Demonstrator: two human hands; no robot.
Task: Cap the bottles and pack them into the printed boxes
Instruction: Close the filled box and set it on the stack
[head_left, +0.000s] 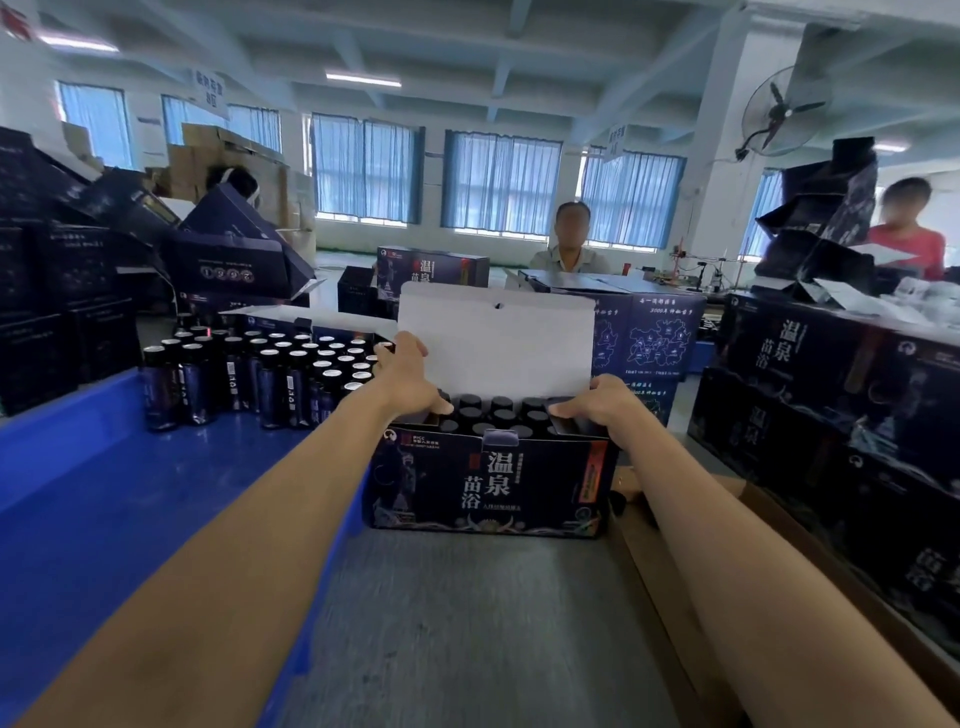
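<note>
A dark printed box (488, 483) stands on the grey table in front of me, its white-lined lid (496, 338) raised upright at the back. Several black-capped bottles (493, 413) fill the inside. My left hand (408, 382) is at the box's left end, thumb pressing the left side flap inward, fingers reaching up by the lid's left edge. My right hand (597, 402) presses the right side flap (566, 423) down over the bottles. To the left stands a group of several uncapped dark bottles (270, 374).
A blue bin (78, 493) lies at the left. Stacks of dark printed boxes (831, 410) rise at the right and at the far left (67, 291). A brown carton edge (675, 571) runs along the right. Two people work behind the table.
</note>
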